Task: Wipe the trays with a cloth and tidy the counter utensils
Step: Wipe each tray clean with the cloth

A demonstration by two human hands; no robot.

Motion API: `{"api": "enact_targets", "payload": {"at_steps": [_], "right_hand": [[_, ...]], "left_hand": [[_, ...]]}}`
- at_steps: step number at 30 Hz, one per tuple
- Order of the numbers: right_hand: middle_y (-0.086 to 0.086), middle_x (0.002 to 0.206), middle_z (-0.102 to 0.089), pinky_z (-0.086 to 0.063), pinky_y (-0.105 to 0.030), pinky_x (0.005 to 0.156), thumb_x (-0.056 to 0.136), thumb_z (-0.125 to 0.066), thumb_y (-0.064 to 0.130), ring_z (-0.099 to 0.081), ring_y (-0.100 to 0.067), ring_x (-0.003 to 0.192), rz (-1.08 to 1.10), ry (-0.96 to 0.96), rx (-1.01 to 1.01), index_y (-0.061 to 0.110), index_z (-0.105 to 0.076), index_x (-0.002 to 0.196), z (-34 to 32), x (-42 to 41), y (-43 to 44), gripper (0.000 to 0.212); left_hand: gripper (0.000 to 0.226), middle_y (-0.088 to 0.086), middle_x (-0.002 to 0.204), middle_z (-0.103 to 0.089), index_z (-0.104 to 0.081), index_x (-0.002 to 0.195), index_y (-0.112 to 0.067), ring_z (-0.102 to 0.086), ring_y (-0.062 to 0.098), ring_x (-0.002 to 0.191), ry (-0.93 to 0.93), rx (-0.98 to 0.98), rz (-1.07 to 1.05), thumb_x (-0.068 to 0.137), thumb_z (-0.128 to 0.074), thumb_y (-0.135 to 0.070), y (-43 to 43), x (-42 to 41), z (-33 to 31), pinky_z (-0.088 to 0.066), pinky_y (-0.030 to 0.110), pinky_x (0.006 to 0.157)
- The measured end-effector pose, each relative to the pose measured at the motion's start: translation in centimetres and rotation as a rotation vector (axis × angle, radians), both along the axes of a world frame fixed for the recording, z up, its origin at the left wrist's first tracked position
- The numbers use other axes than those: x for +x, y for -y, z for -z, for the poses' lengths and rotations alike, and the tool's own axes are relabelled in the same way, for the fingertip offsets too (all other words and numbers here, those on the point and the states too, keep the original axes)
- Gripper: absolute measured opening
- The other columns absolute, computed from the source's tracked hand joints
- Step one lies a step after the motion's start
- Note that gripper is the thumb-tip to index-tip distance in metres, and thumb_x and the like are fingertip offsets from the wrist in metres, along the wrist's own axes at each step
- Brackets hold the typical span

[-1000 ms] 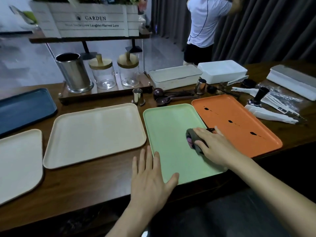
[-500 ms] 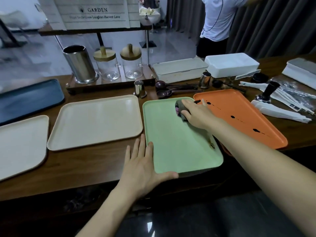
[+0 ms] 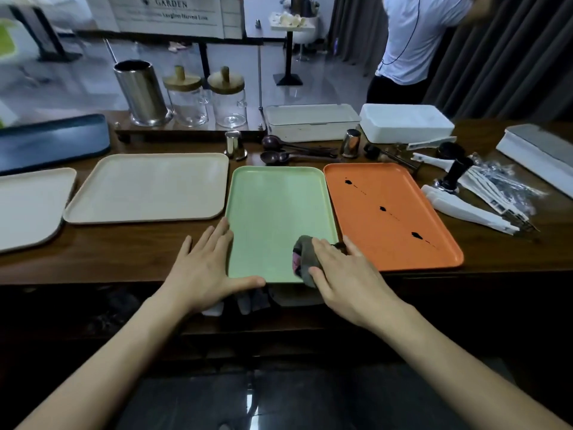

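**Wiping Back to the Near Edge of the Green Tray**

Pulling the cloth back from the far end of the green tray to its near right corner, against half a second earlier, and keeping the bracing hand at the near left corner as before.

Leaving alone, along the left of the counter, the dark blue tray, the white tray and the wide cream tray; not telling from here whether wiped or waiting.

Bracing with the left hand, fingers spread flat on the wood against the green tray's left rim, thumb lying along its near edge, apparently stopping the tray from sliding under the strokes.

Gripping the bunched grey cloth with the right hand, fingers draped over the wad, thumb on its far side, pressing it down onto the tray.

Saving for later, by the look of it, the orange tray just beside, showing three dark blots in a diagonal line. Not yet tidying the dark spoons and wrapped cutlery lying loose behind and to the right.
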State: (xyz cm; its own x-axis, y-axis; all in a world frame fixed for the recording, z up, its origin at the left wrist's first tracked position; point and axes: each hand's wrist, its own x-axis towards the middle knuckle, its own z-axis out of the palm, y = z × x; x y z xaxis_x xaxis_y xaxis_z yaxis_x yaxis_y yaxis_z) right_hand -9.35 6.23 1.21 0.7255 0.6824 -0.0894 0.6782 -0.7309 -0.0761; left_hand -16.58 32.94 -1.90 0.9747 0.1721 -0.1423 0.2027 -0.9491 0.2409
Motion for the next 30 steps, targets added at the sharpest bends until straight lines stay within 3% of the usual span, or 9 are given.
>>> {"api": "enact_targets", "payload": {"at_steps": [7, 14, 18, 23, 30], "right_hand": [[-0.01, 0.161, -0.028, -0.007, -0.043, 0.125, 0.107, -0.026, 0.035, -0.035, -0.022, 0.144, -0.009, -0.029, -0.021, 0.006, -0.01, 0.157, 0.6, 3.2, -1.1, 0.06], [-0.003, 0.164, -0.024, -0.001, -0.054, 0.123, 0.108, -0.027, 0.029, -0.038, -0.028, 0.142, 0.083, -0.135, 0.006, 0.019, -0.012, 0.159, -1.1, 9.3, -4.3, 0.053], [0.005, 0.163, -0.025, 0.004, -0.053, 0.123, 0.106, -0.036, 0.026, -0.04, -0.022, 0.141, 0.016, -0.184, 0.015, 0.03, -0.019, 0.157, -0.8, 7.5, -1.4, 0.054], [0.013, 0.163, -0.018, 0.007, -0.045, 0.123, 0.104, -0.045, 0.023, -0.025, -0.011, 0.149, -0.043, -0.258, 0.086, 0.04, -0.019, 0.156, 0.2, 4.7, 1.5, 0.06], [0.006, 0.165, -0.018, 0.005, -0.041, 0.124, 0.105, -0.042, 0.025, -0.019, -0.011, 0.15, -0.031, -0.188, 0.149, 0.032, -0.019, 0.158, 0.3, 0.7, -5.6, 0.058]], "left_hand": [[0.14, -0.01, 0.169, 0.014, -0.012, 0.162, -0.025, 0.007, 0.016, 0.157, 0.032, -0.063, 0.008, 0.052, -0.028, -0.11, -0.2, -0.1, 0.4, 0.004, 0.056, 0.125], [0.139, -0.008, 0.17, 0.012, -0.012, 0.162, -0.024, 0.004, 0.018, 0.158, 0.051, -0.069, 0.014, 0.054, -0.027, -0.109, -0.3, -0.2, 0.4, 0.003, 0.056, 0.125], [0.137, -0.004, 0.171, 0.008, -0.012, 0.162, -0.023, 0.002, 0.019, 0.158, 0.087, -0.03, 0.01, 0.056, -0.026, -0.11, -0.2, -0.4, 0.8, 0.001, 0.056, 0.126], [0.137, -0.001, 0.172, 0.006, -0.011, 0.162, -0.024, 0.0, 0.021, 0.158, 0.119, -0.027, 0.018, 0.056, -0.022, -0.11, -0.2, -0.4, 0.9, 0.0, 0.056, 0.125], [0.133, 0.0, 0.172, 0.005, -0.01, 0.162, -0.023, -0.001, 0.024, 0.158, 0.137, -0.04, 0.023, 0.061, -0.025, -0.108, -0.2, -0.4, 1.2, -0.002, 0.06, 0.125]]}}
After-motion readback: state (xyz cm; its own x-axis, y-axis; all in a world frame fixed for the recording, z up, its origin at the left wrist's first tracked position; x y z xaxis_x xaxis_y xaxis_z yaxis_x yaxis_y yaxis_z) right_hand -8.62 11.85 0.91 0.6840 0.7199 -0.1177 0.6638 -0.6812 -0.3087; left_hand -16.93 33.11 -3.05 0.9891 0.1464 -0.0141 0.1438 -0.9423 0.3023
